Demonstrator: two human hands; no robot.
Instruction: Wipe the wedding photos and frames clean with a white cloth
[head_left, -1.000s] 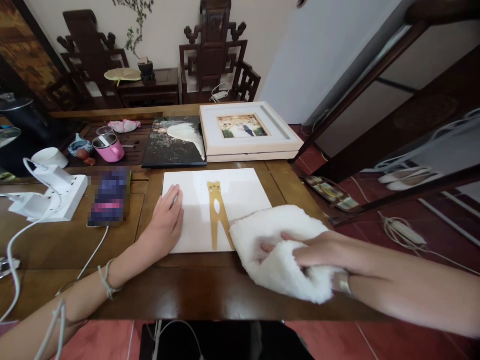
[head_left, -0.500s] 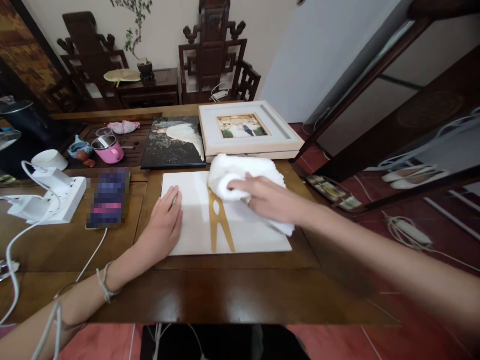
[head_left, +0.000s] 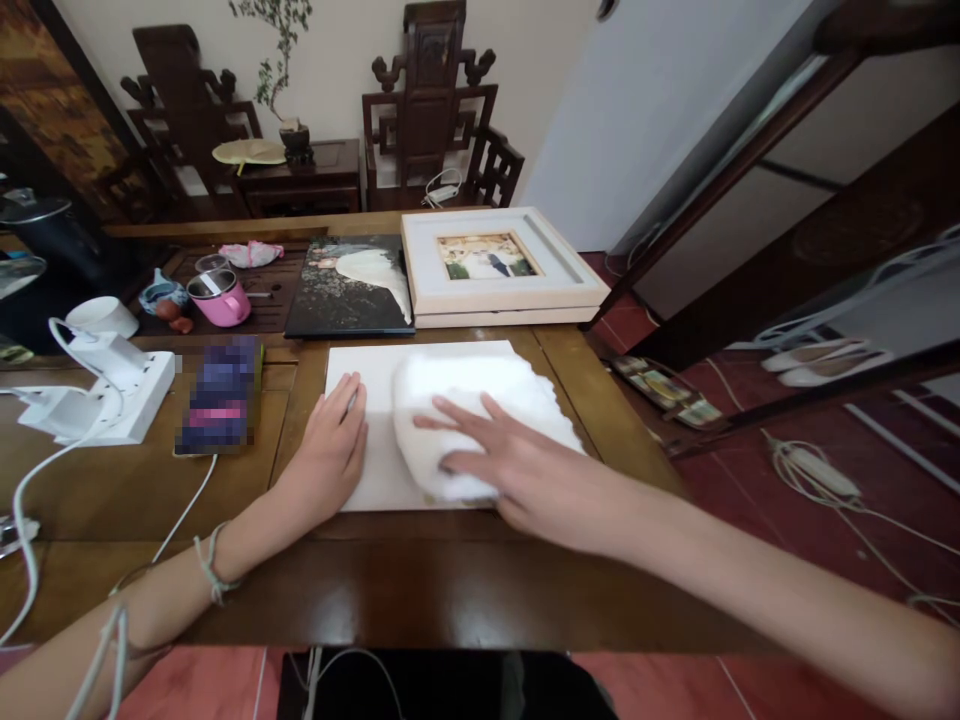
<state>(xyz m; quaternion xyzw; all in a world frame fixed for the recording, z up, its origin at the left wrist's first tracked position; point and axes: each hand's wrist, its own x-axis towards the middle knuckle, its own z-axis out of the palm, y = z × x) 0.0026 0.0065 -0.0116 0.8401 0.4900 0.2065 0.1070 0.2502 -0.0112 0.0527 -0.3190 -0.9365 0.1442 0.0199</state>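
A white rectangular board (head_left: 379, 470) lies flat on the table in front of me. My left hand (head_left: 334, 440) rests on its left edge, palm down with fingers outstretched. A fluffy white cloth (head_left: 480, 375) covers the middle and right of the board. My right hand (head_left: 495, 450) presses on that cloth from above with its fingers spread; the hand is slightly blurred. The cloth hides nearly all of the yellow-gold, A-shaped piece on the board.
Behind the board lie a dark photo panel (head_left: 349, 290) and a white picture frame (head_left: 427, 290). At left are a pink mug (head_left: 231, 305), a white power strip (head_left: 154, 390) with cables and a blurred-out phone (head_left: 221, 395). The wooden table (head_left: 450, 580) ends close to me.
My right hand has brought the cloth toward me over the yellow-gold piece, covering it. Its fingers have gone from gripping bunched cloth to spread on top. My left hand stays put.
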